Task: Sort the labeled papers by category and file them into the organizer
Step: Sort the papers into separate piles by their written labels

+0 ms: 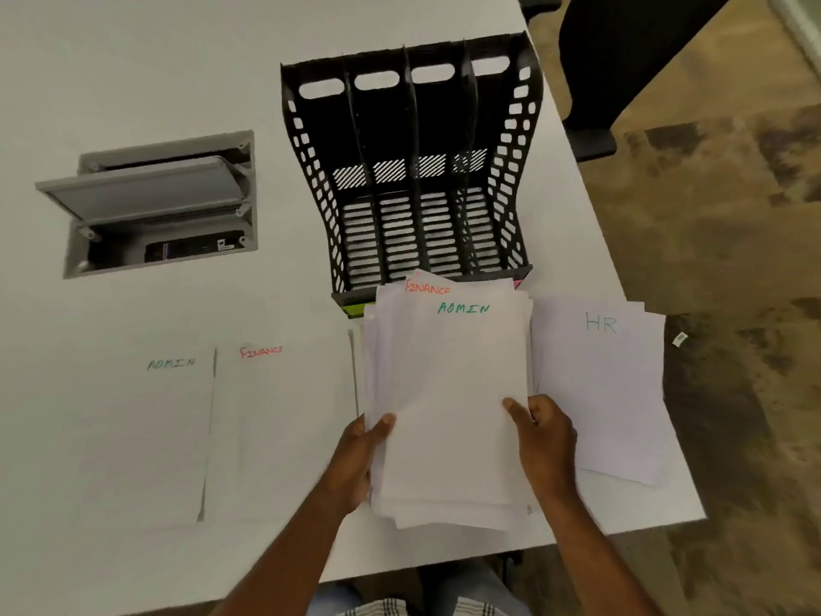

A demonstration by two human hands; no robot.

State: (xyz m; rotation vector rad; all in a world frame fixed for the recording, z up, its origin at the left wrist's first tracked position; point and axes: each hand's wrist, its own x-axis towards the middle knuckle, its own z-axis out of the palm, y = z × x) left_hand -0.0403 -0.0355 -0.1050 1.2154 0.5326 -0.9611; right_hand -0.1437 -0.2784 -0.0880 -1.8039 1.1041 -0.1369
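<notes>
Both hands hold a stack of white papers [448, 402] just in front of the black organizer [413, 171]. The top sheet reads ADMIN in green, and a sheet behind it shows FINANCE in red. My left hand [362, 460] grips the stack's lower left edge, thumb on top. My right hand [544, 442] grips its right edge. Flat on the table lie an ADMIN sheet [151, 437], a FINANCE sheet [280, 429] beside it, and an HR pile [608, 384] to the right of the stack. The organizer's several slots hold no papers.
An open grey cable box [155, 202] is set into the white table [133, 60] at the left. The table's right edge runs close to the HR pile, with patterned floor beyond. A dark chair [622, 60] stands at the far right.
</notes>
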